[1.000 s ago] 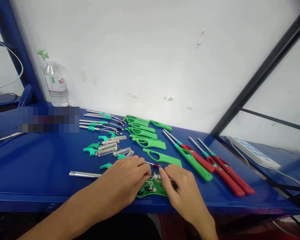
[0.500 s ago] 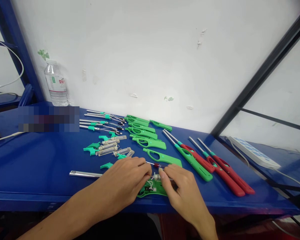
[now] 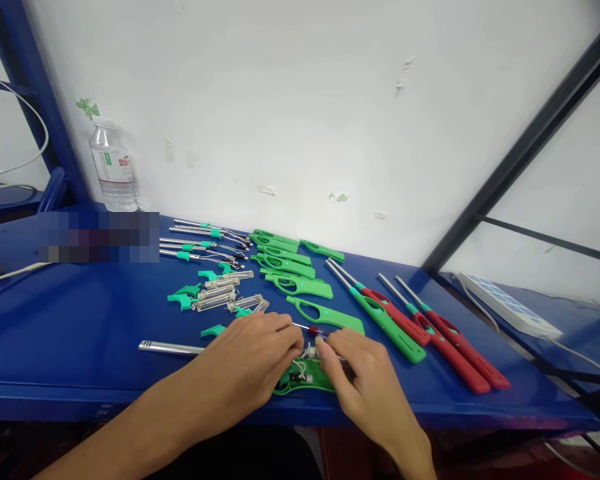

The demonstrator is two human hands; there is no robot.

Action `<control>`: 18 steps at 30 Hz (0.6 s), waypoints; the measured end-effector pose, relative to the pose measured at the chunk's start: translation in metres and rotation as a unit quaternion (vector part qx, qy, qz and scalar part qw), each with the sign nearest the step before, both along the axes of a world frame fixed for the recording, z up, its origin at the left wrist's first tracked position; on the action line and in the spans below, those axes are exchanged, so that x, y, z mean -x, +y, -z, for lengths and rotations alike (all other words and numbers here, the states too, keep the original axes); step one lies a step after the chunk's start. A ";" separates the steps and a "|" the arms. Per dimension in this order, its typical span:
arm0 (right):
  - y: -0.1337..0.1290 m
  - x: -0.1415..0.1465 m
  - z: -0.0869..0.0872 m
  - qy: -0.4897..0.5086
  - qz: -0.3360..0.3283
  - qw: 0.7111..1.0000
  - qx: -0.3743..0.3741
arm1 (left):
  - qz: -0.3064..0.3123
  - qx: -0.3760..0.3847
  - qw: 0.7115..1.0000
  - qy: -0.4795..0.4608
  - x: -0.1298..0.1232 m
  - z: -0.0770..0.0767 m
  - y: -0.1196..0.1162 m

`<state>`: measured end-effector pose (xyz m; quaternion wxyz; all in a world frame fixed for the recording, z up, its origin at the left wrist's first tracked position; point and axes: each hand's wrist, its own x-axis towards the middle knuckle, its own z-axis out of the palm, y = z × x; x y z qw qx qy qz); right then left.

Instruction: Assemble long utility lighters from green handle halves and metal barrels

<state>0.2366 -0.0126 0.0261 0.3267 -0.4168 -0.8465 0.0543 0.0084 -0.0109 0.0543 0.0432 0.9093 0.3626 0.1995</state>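
Near the table's front edge lies an open green lighter handle (image 3: 316,381), with white wires and a small black part (image 3: 299,378) inside. A metal tube (image 3: 167,348) sticks out to its left, under my left wrist. My left hand (image 3: 263,353) is closed at the handle's left part; its fingertips are hidden. My right hand (image 3: 363,367) is closed at the right part, thumb and fingers at a clear part (image 3: 311,352) in the handle. Just behind lies a thin screwdriver with a red and clear grip (image 3: 316,330), between the hands.
Several green handle shells (image 3: 330,315) lie behind the hands. To the left are clear tanks (image 3: 217,298), teal triggers (image 3: 183,301) and metal tubes with wires (image 3: 185,247). Red lighters (image 3: 453,357) and a green one (image 3: 390,325) lie right. A bottle (image 3: 113,167) stands back left.
My right thumb has shifted very slightly left at the clear part. Otherwise both hands and the objects stay where they were.
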 end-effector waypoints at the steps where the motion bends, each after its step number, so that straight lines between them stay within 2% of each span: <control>1: 0.000 0.000 0.000 -0.001 -0.001 1.000 -0.001 | 0.000 -0.002 1.000 0.001 0.000 0.000 0.000; 10: 0.001 0.000 0.002 -0.010 0.001 1.000 -0.011 | -0.013 0.027 0.999 0.014 0.000 0.000 0.002; 18: 0.001 -0.001 0.001 -0.020 -0.002 1.000 -0.013 | -0.019 0.081 0.996 -0.039 0.001 0.001 0.002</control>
